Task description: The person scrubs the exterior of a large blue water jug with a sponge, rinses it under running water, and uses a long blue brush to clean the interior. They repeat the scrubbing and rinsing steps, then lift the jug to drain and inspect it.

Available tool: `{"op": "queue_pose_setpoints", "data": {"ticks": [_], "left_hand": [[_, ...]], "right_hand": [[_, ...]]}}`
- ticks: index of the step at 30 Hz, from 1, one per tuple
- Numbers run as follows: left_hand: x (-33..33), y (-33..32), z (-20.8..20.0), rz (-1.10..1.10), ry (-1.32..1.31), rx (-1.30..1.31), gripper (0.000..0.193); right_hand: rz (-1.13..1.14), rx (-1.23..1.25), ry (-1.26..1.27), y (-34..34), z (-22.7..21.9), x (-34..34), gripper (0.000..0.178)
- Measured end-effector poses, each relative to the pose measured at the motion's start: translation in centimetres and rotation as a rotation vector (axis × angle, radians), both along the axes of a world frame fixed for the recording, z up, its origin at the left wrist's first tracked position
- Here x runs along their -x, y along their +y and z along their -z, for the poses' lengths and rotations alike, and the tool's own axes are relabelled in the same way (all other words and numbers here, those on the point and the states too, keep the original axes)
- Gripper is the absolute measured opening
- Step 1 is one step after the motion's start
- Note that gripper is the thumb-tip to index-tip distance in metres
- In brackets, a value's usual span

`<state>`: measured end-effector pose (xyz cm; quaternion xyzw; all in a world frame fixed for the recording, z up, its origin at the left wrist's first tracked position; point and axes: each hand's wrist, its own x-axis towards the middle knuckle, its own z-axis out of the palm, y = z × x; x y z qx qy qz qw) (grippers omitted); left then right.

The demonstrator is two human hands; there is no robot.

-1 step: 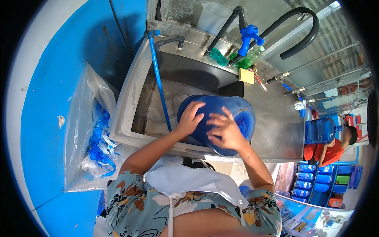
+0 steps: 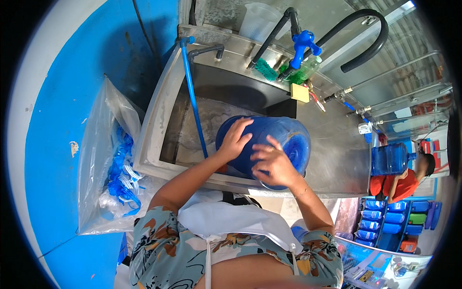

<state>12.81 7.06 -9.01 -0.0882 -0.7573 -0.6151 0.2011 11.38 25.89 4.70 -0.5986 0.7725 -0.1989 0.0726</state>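
Observation:
A large blue water jug (image 2: 263, 129) lies on its side over the front right of the metal sink (image 2: 166, 169), its round recessed end facing right. My left hand (image 2: 237, 140) rests on the left part of the jug, fingers stretched out and nothing gripped in them. Over the jug's right part is my right hand (image 2: 274, 164), fingers apart and a little bent. Whether every fingertip of the right hand touches the jug I cannot tell. The neck end of the jug is hidden.
A blue pipe (image 2: 192, 96) crosses the sink's left side. Behind stand a blue-handled tap (image 2: 304, 45), a green scrubbing brush (image 2: 265, 69) and a yellow sponge (image 2: 300, 93). A plastic bag (image 2: 98, 159) hangs left. Far right, a person in red (image 2: 403, 189) holds another jug (image 2: 389, 159).
My left hand has shifted slightly up along the jug. The fingers of my right hand have bent a little more. The jug has hardly moved.

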Motion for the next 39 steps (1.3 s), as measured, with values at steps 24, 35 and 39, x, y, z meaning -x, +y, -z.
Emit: {"op": "queue_pose_setpoints", "data": {"ticks": [24, 35, 39], "left_hand": [[-1.1, 0.0, -1.3, 0.015, -0.116, 0.006, 0.032], [3.0, 2.6, -3.3, 0.232, -0.207, 0.058, 0.06], [1.1, 2.5, -2.9, 0.139, -0.227, 0.163, 0.07]], "right_hand": [[0.306, -0.005, 0.045, 0.5, -0.7, 4.2, 0.026], [1.512, 0.244, -0.424, 14.7, 5.9, -1.7, 0.049], [1.314, 0.648, -1.198, 14.6, 10.4, -4.0, 0.071]]}}
